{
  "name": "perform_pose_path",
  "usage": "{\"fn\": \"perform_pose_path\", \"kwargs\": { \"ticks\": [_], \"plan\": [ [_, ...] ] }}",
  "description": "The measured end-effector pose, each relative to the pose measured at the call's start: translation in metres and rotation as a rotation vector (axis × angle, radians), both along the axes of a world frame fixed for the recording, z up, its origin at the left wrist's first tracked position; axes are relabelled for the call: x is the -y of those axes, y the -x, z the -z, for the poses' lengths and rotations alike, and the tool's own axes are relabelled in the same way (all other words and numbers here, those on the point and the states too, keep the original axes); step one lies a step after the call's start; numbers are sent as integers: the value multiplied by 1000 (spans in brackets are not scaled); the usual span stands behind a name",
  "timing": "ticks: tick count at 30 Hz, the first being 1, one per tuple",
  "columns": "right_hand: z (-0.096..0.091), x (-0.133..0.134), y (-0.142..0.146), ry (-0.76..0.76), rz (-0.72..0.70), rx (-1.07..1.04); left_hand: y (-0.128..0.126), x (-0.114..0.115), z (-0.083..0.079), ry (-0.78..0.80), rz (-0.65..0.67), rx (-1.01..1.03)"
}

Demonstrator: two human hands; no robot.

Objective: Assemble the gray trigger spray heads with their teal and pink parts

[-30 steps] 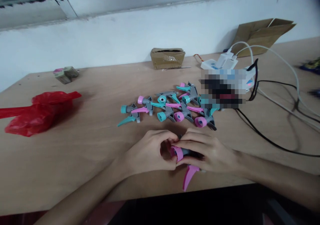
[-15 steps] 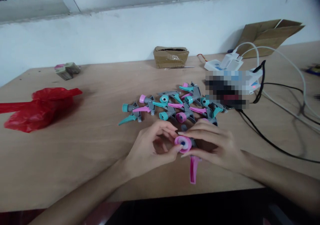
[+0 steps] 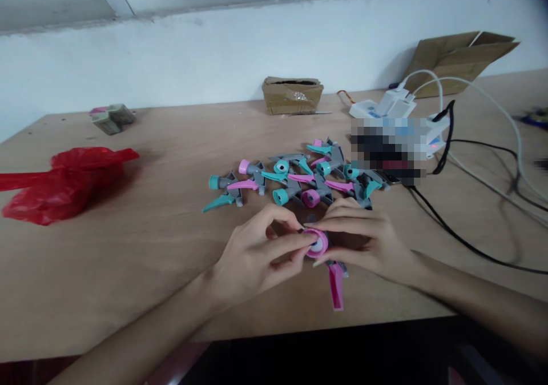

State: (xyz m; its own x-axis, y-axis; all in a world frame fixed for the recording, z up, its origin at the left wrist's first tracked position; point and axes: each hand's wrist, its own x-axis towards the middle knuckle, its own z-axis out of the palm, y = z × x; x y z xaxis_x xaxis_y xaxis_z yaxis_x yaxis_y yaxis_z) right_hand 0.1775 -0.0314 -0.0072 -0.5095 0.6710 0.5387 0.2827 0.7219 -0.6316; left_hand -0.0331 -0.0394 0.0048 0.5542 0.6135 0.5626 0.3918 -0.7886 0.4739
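A grey trigger sprayer head with a pink collar and a pink trigger [image 3: 336,288] is held above the table's front part. Its round collar opening faces me, with a white disc inside. My right hand [image 3: 368,239] grips it from the right, fingers above and thumb below the collar. From the left, my left hand [image 3: 257,253] has its fingertips at the collar, one finger reaching into the opening over the white disc. Most of the grey body is hidden behind my right fingers. Just beyond lie several similar sprayer heads [image 3: 293,189] with pink or teal parts.
A red plastic bag [image 3: 81,182] lies at the left. Small grey blocks [image 3: 112,119] and an open cardboard box [image 3: 293,97] stand by the wall. At the right are a power strip [image 3: 368,109], cables [image 3: 462,245] and a bigger carton [image 3: 454,59].
My left index finger has moved onto the collar's opening, where my thumb was at the rim before. The pink trigger has swung slightly to the right.
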Motion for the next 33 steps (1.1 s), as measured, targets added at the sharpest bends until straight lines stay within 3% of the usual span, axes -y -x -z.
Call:
{"fn": "perform_pose_path", "kwargs": {
  "ticks": [8, 15, 23, 29, 33],
  "plan": [
    [3, 0, 3, 15, 3, 43, -4, 1, 2, 11, -42, -104],
    [5, -1, 2, -3, -9, 95, -5, -2, -8, 241, 2, -58],
    [3, -1, 4, -12, -24, 137, 0, -10, -11, 413, 55, -192],
    [2, -1, 3, -39, -18, 152, 1, -10, -17, 376, 61, -242],
    [-1, -5, -4, 23, 144, 103, 6, -11, -25, 260, -9, -147]
  ]
}}
